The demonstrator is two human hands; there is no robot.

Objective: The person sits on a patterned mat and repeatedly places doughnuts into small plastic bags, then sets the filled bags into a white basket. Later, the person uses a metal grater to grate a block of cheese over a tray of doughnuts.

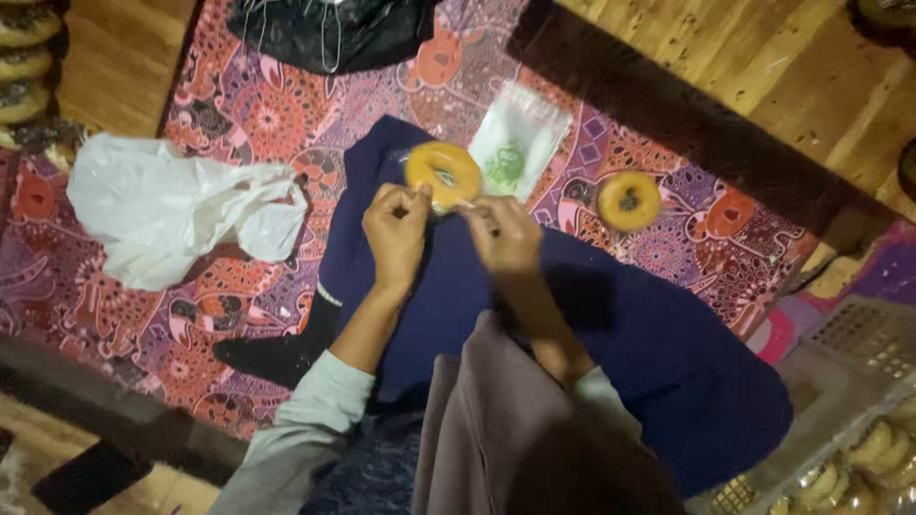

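A ring-shaped orange-glazed doughnut (444, 174) inside a clear plastic wrapper rests on the dark blue cloth (611, 334) over my lap. My left hand (396, 229) pinches the wrapper's edge at the doughnut's lower left. Just right of it, my right hand (503, 234) pinches the same edge, fingers closed on the plastic. A second glazed doughnut (629, 200) lies unwrapped on the patterned mat (239, 114) to the right. A stack of small clear bags (518, 143) lies just beyond the hands.
A crumpled white plastic bag (176, 215) lies at left, a black plastic bag (329, 33) at the top. Doughnuts are stacked at the top left (24, 67). A plastic crate (849, 420) with packed doughnuts stands at lower right. Wooden floor (763, 67) surrounds the mat.
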